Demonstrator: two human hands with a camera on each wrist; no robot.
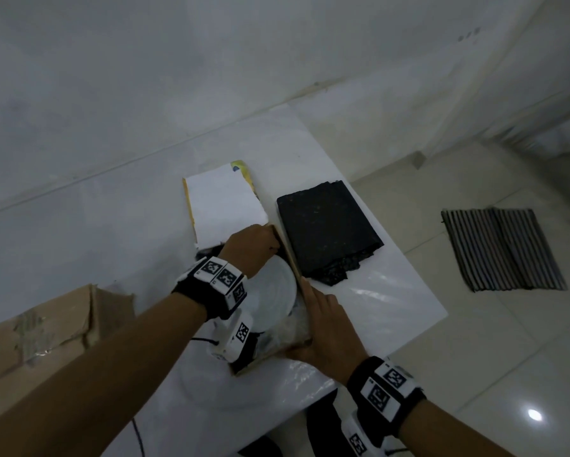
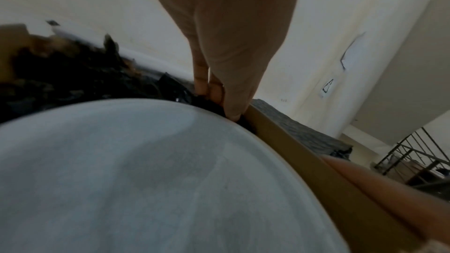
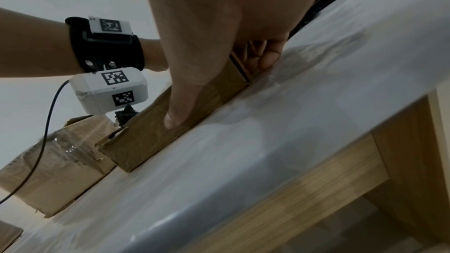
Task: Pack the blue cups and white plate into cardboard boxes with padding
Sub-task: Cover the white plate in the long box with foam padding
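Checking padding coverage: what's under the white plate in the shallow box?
Black padding shows past the white plate at the far end of the shallow box, where the left hand pinches it. Whether it continues beneath the plate is hidden.

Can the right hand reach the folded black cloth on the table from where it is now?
Probably yes. The right hand grips the box wall, and the black cloth lies just beyond that wall on the open table, nothing between.
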